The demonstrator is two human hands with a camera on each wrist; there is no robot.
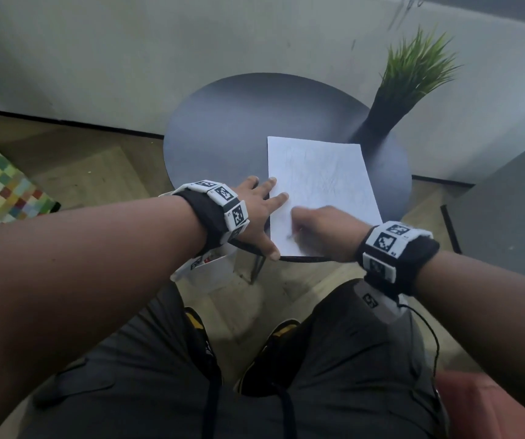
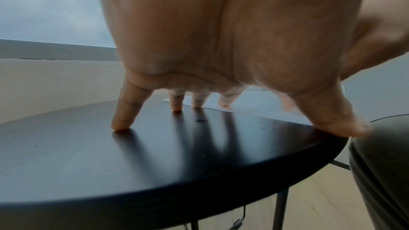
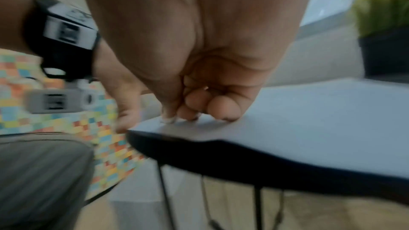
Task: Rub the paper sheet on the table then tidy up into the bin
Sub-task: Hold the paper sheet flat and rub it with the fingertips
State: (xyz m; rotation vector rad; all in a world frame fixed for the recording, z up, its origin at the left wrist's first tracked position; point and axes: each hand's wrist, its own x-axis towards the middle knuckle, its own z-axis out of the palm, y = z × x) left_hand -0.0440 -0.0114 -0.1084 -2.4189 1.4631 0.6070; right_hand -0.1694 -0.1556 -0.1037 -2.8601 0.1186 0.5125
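White paper sheet (image 1: 321, 191), long axis running away; left hand (image 1: 259, 210) flat — right hand (image 1: 321, 231) fingers curled, contents unclear

Black wristbands (image 1: 213, 213) with white square-code tiles, thin black cable (image 1: 433, 340), dark grey trousers (image 1: 349, 359), black-yellow shoes (image 1: 281, 331).

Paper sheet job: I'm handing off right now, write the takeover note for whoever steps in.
Left hand: open, fingers spread; fingertips on the left edge of the paper sheet, thumb at the near rim of the round table.
Right hand: fingers curled and bunched, tips on the sheet's near-left corner; whether it pinches an eraser cannot be told, the view is blurred.
Sheet: flat on the table's near right, faint pencil marks across it, beside the potted plant.
Done: rubbing seems under way.
Left: finish rubbing, then tidy into the bin, probably the white container under the table's near edge.
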